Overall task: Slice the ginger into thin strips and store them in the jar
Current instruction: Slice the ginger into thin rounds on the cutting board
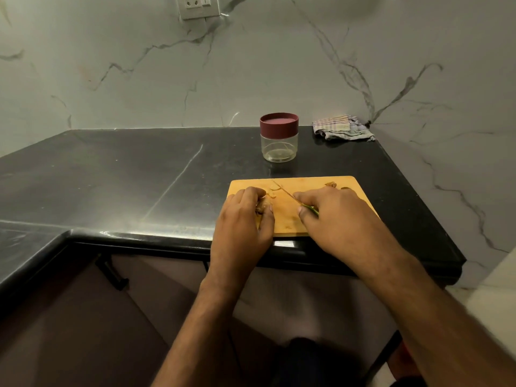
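Slicing barely begun; left hand (pixel 245 216) grips ginger (pixel 263 205); right hand (pixel 332 216) grips knife (pixel 287 192); few slices (pixel 275 188) between; jar (pixel 279 138) beyond, lidded.

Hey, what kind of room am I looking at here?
Most likely a home kitchen: a black stone countertop against a marble-look wall, a wooden cutting board with ginger being cut, and a lidded storage jar beside a folded dish cloth.
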